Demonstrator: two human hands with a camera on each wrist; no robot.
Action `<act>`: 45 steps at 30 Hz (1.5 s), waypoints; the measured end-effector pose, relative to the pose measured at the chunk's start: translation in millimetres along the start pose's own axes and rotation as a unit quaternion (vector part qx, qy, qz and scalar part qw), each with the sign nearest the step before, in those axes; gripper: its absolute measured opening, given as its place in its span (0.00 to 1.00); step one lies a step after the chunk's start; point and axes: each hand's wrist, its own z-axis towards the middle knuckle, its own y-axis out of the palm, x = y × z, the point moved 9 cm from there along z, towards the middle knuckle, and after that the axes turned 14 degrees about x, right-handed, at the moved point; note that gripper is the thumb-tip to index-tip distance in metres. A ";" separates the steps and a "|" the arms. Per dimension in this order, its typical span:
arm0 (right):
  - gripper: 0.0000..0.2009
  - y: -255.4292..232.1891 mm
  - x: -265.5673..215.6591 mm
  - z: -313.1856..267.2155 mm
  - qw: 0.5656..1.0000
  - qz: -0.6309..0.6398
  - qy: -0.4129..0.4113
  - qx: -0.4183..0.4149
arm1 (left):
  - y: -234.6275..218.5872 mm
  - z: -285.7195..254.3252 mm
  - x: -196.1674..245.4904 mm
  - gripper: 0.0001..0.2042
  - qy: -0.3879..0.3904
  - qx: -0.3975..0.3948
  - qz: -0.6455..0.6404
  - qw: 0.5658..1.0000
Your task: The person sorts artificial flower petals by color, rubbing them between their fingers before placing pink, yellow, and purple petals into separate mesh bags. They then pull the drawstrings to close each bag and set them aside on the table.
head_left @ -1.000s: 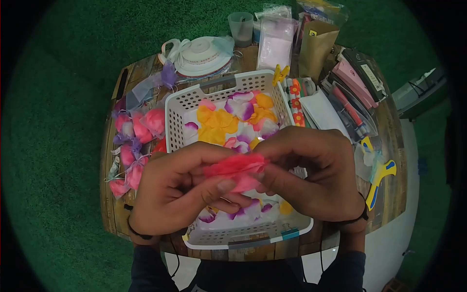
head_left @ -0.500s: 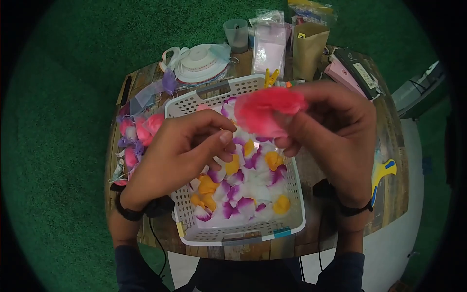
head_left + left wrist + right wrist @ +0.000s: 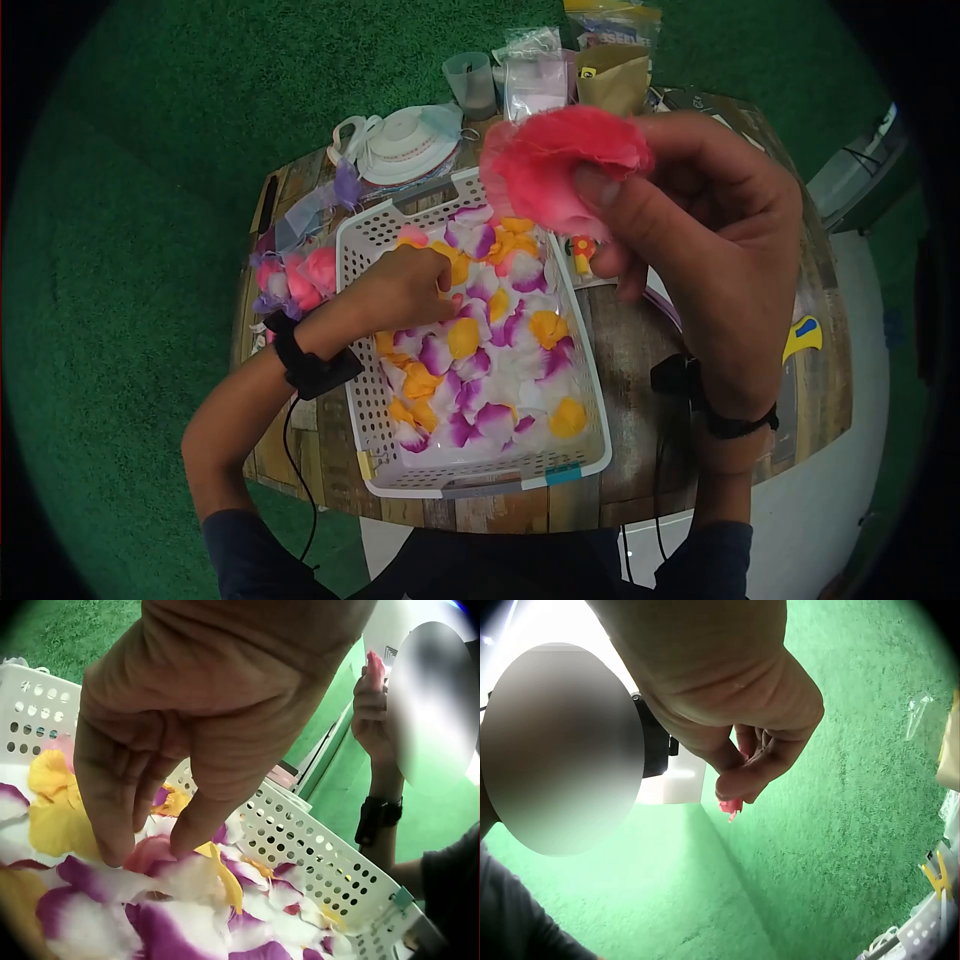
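Note:
My right hand [image 3: 715, 225] pinches a bunch of pink fabric petals [image 3: 565, 165] between thumb and fingers, raised above the far right of a white perforated basket [image 3: 590, 400]. In the right wrist view only a small pink end [image 3: 731, 806] shows below the fingertips. My left hand [image 3: 405, 285] reaches down into the basket. Seen from the left wrist, its thumb and fingers stand apart on either side of a pink petal [image 3: 148, 853], tips right at it. Purple-and-white petals [image 3: 495, 420] and yellow petals [image 3: 568, 415] lie scattered around it.
Mesh pouches with pink petals [image 3: 300, 275] lie left of the basket. Behind it stand ribbon spools [image 3: 405, 140], a plastic cup [image 3: 470, 85], and a brown paper bag [image 3: 612, 80]. A yellow-and-blue handle [image 3: 803, 338] lies at the right.
Both hands were together at the pink petals. The right hand has since lifted them up and to the right, while the left has let go and lowered into the basket.

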 end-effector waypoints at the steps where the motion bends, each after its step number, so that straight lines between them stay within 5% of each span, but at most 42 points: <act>1: 0.09 -0.5 -0.9 1.2 1.000 0.007 -0.002 -0.001 | 1.1 -0.5 -0.8 0.10 0.001 -0.001 0.003 1.000; 7: 0.10 2.3 4.7 1.7 1.000 0.003 0.008 -0.015 | -0.6 -2.9 -5.3 0.10 0.001 0.007 0.007 1.000; 10: 0.09 4.3 8.3 2.1 0.999 0.000 0.038 -0.033 | -26.3 -4.8 1.5 0.07 -0.066 0.041 -0.095 0.992; 12: 0.09 2.6 10.8 2.9 0.998 0.010 0.053 -0.040 | -47.2 -12.3 13.2 0.07 -0.134 0.100 -0.292 0.942; 16: 0.09 11.5 23.3 1.5 0.991 -0.004 0.102 -0.085 | -62.7 -19.9 32.0 0.08 -0.112 0.125 -0.409 0.897; 21: 0.06 19.7 34.4 -4.8 0.982 0.002 0.145 -0.121 | -73.7 -27.4 51.8 0.08 -0.081 0.126 -0.424 0.893; 30: 0.09 12.7 33.0 1.5 0.989 0.017 0.125 -0.078 | -84.3 -32.4 66.0 0.03 -0.088 0.075 -0.506 0.855; 37: 0.08 0.8 45.7 11.9 0.997 0.024 0.075 0.003 | -96.7 -36.9 102.3 0.07 -0.033 0.127 -0.626 0.769; 42: 0.08 -4.9 47.0 10.1 0.997 -0.027 0.055 0.051 | -88.3 -23.7 115.9 0.07 -0.036 0.152 -0.772 0.616; 45: 0.07 -6.4 37.9 8.4 0.995 0.011 -0.006 0.102 | -80.1 -13.3 124.8 0.07 -0.060 0.169 -0.794 0.582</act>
